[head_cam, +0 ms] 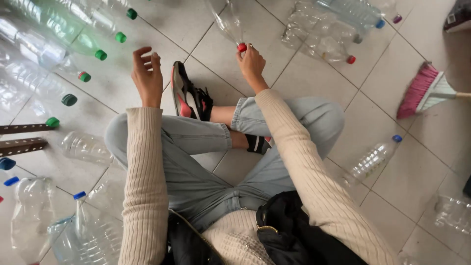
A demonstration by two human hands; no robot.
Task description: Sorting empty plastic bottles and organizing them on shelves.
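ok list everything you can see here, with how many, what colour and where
green-capped bottles: about seven, clear, piled upper left
red-capped bottle: one, clear, held at the cap, top centre
bottle heap: several, clear, blue, red and purple caps, upper right
blue-capped bottle: one, clear, on the tile floor, right
blue-capped bottles: several, clear, lower left
broom: one, pink bristles, right edge
metal rails: two, brown, left edge
black bag: one, in the lap
left hand: open, empty
right hand: gripping the red cap
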